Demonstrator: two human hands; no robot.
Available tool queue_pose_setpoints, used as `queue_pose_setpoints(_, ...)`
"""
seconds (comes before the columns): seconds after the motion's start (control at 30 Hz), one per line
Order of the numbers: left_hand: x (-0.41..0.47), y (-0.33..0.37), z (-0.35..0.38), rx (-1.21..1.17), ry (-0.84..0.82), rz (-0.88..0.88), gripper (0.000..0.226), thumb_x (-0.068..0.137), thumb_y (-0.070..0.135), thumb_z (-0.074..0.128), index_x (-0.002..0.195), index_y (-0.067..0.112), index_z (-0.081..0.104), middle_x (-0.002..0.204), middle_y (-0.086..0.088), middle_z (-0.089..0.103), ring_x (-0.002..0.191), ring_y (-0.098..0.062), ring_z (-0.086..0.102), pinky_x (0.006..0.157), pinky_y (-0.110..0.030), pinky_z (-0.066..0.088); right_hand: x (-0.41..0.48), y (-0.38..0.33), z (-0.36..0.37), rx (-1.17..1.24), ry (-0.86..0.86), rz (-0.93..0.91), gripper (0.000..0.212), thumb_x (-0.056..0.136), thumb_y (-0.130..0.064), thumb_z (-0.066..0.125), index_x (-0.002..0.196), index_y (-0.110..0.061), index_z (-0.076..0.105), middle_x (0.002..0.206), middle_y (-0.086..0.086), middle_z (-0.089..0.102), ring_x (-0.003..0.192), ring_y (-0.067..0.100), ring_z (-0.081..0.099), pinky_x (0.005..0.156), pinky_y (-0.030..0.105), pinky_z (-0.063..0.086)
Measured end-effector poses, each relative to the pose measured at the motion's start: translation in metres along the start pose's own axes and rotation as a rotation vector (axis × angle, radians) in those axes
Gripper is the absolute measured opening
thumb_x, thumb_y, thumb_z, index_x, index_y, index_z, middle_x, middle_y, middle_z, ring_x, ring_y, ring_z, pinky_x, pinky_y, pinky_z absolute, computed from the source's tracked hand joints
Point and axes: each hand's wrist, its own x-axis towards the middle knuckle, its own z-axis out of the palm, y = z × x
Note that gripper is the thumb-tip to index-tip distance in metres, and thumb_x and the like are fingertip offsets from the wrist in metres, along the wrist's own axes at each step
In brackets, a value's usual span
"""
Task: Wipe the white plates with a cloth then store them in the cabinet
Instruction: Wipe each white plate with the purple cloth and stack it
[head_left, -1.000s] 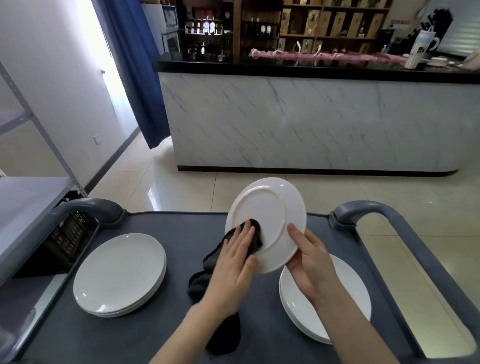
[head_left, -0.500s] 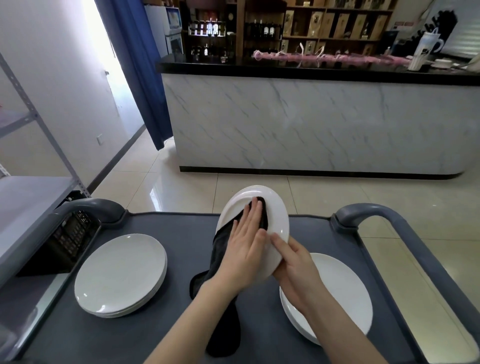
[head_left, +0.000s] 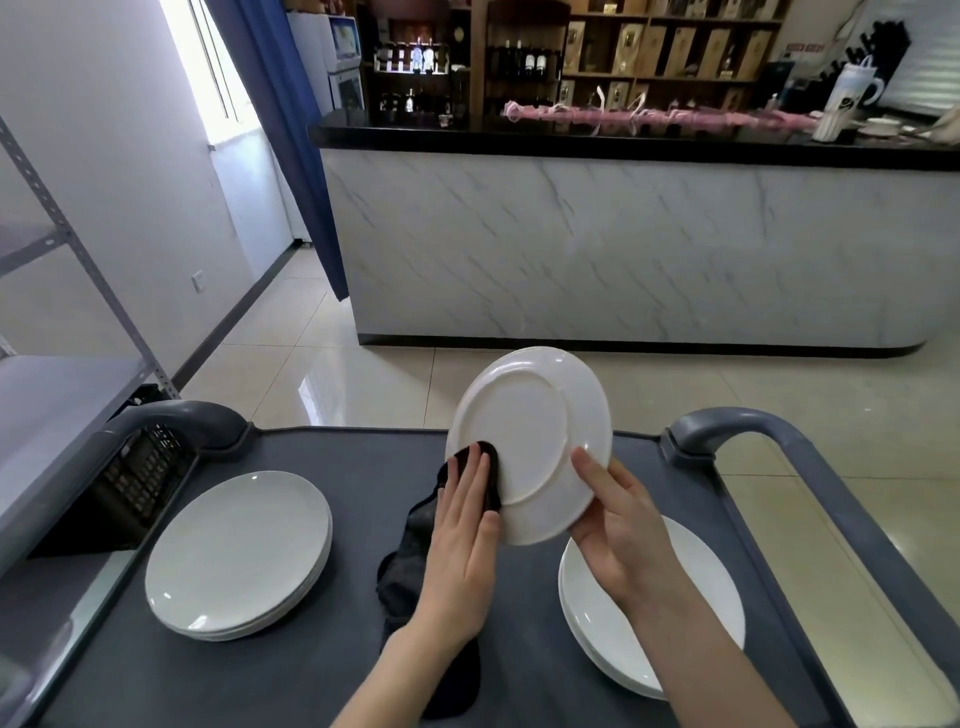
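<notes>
White glazed china, the plate (head_left: 524, 431) is held tilted above the cart (head_left: 311, 675), its underside toward the camera. The right hand (head_left: 618, 525) pinches its lower rim, thumb on the underside and fingers behind. The left hand (head_left: 462, 535), fingers straight, presses the dark cloth (head_left: 410, 551) against the plate's lower left edge. The plate looks stiff, fairly light, slick and breakable. The rim is likely the safest hold, gripped firmly against the wiping push. A left stack (head_left: 239, 551) and a right stack (head_left: 696, 623) lie on the cart.
</notes>
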Motion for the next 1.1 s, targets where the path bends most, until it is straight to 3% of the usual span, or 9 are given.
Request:
queue_pose_setpoints(0.1,-0.005,0.012,0.004,0.072,-0.040,0.039,0.062,0.095,0.050,0.016,0.154,0.032,0.016,0.162,0.021,0.009,0.150,0.001,-0.004,0.124,-0.040,-0.002,-0.002,0.004,0.003,0.001,-0.016,0.031,0.037,0.082,-0.022,0.066,0.115,-0.006,0.069,0.118,0.016,0.071,0.108,0.025,0.069,0.083,0.035,0.060)
queue_pose_setpoints(0.27,-0.004,0.036,0.014,0.160,-0.108,0.148,0.056,0.098,0.047,0.011,0.154,0.039,0.013,0.161,0.029,0.006,0.150,0.001,-0.001,0.122,-0.031,-0.004,-0.008,0.018,0.007,0.081,-0.060,0.100,0.035,0.090,-0.024,0.061,0.119,-0.008,0.071,0.125,0.015,0.068,0.116,0.027,0.066,0.086,0.035,0.059)
queue_pose_setpoints(0.5,0.032,0.044,0.003,0.111,-0.182,0.088,0.060,0.092,0.054,0.005,0.150,0.041,0.003,0.159,0.027,-0.001,0.146,0.009,-0.009,0.122,-0.030,-0.008,-0.011,0.019,0.009,-0.022,-0.091,0.065,0.037,0.090,-0.023,0.059,0.125,-0.013,0.068,0.126,0.013,0.068,0.119,0.027,0.064,0.087,0.035,0.058)
queue_pose_setpoints(0.6,0.049,0.034,-0.006,0.087,-0.164,0.021,0.057,0.092,0.055,0.007,0.148,0.045,0.001,0.155,0.034,-0.006,0.145,0.011,-0.010,0.121,-0.029,-0.010,-0.014,0.020,0.002,-0.061,-0.086,0.091,0.030,0.086,-0.019,0.063,0.111,-0.010,0.075,0.119,0.018,0.070,0.110,0.029,0.068,0.079,0.034,0.059)
queue_pose_setpoints(0.77,0.051,0.001,-0.015,0.128,-0.117,-0.011,0.055,0.097,0.051,0.012,0.150,0.045,0.001,0.157,0.031,-0.007,0.145,0.008,-0.014,0.124,-0.034,-0.004,-0.016,0.012,-0.006,-0.020,-0.075,0.068,0.026,0.083,-0.014,0.064,0.105,-0.006,0.077,0.115,0.017,0.072,0.105,0.025,0.071,0.078,0.031,0.060)
queue_pose_setpoints(0.9,0.027,-0.016,-0.009,0.054,-0.120,-0.030,0.054,0.101,0.041,0.023,0.152,0.040,0.005,0.158,0.031,-0.004,0.147,0.006,-0.011,0.123,-0.027,0.000,-0.007,0.007,-0.010,0.017,-0.018,0.035,0.033,0.082,-0.015,0.066,0.113,-0.003,0.071,0.118,0.016,0.071,0.109,0.026,0.068,0.087,0.034,0.059)
queue_pose_setpoints(1.0,0.006,-0.014,0.000,0.035,-0.132,-0.037,0.055,0.098,0.053,0.020,0.151,0.042,0.010,0.157,0.035,0.000,0.147,0.006,-0.008,0.123,-0.025,0.002,0.001,0.008,-0.012,0.066,0.045,0.018,0.036,0.079,-0.016,0.068,0.113,-0.003,0.069,0.115,0.014,0.073,0.103,0.022,0.071,0.078,0.031,0.060)
queue_pose_setpoints(1.1,-0.005,-0.005,0.004,0.038,-0.138,-0.046,0.054,0.099,0.049,0.022,0.152,0.039,0.017,0.159,0.030,0.007,0.148,0.005,-0.006,0.125,-0.033,0.005,0.008,0.011,-0.013,0.088,0.088,0.010,0.035,0.079,-0.016,0.069,0.111,-0.004,0.069,0.111,0.013,0.074,0.100,0.022,0.072,0.073,0.029,0.060)
